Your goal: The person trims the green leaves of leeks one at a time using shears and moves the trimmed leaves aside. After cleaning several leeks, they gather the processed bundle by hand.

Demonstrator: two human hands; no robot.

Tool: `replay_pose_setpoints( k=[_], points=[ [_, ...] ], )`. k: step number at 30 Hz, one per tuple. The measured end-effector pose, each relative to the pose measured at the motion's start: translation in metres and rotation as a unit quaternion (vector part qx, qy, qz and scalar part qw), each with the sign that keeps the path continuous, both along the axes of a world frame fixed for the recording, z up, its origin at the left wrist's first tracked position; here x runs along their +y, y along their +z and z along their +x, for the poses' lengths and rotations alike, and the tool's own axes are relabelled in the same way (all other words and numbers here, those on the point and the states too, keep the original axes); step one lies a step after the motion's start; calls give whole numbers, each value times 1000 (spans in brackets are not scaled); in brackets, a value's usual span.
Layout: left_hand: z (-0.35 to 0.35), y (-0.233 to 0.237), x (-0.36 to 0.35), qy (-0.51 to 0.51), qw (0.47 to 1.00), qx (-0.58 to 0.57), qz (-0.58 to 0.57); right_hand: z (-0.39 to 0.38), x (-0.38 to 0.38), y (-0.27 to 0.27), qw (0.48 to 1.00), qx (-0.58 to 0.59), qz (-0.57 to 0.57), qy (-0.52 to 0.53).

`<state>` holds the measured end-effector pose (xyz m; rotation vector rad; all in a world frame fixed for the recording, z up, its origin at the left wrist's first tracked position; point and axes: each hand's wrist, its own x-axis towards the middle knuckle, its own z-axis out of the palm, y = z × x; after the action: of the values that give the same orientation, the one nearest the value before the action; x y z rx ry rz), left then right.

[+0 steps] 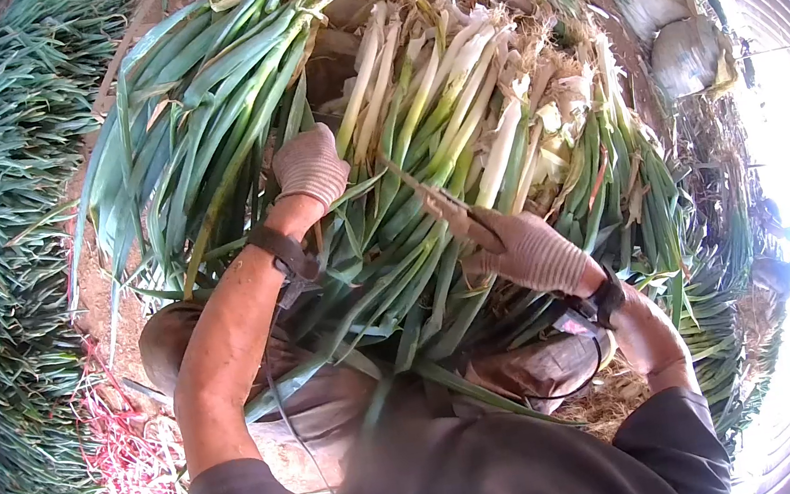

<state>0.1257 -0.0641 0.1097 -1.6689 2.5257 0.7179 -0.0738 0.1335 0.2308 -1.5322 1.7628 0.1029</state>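
In front of me lies a thick pile of long green onions (459, 127), with pale stems and roots toward the far side and green leaves toward my knees. My left hand (311, 166), in a striped glove, is closed in a fist at the left edge of the pile, among the leaves. What its fingers hold is hidden. My gloved right hand (532, 253) grips a knife (437, 199), its narrow, brownish blade pointing up and left over the leaves, toward the left hand. Another leafy bunch of green onions (227, 94) lies beyond my left hand.
A long row of green onion leaves (5, 272) runs down the left side. Red and white strings (133, 466) lie on the soil beside it. Whitish sacks (691, 54) stand at the far right. My bent knees (543, 368) are under the near leaves.
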Motion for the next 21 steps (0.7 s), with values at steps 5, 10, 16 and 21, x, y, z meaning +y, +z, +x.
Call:
replay_pose_setpoints(
  k=[5, 10, 16, 21],
  points=[
    [1, 4, -2, -7, 1000, -15, 2, 6, -11, -9, 1000, -7, -2, -20],
    [-2, -4, -1, 1, 1000, -27, 15, 6, -24, -20, 998, 20, 9, -57],
    [-5, 6, 2, -5, 999, -45, 27, -34, -84, -59, 991, 75, -82, -71],
    [-8, 5, 1, -26, 997, -61, 43, -44, -121, -67, 988, 75, -108, -83]
  ],
)
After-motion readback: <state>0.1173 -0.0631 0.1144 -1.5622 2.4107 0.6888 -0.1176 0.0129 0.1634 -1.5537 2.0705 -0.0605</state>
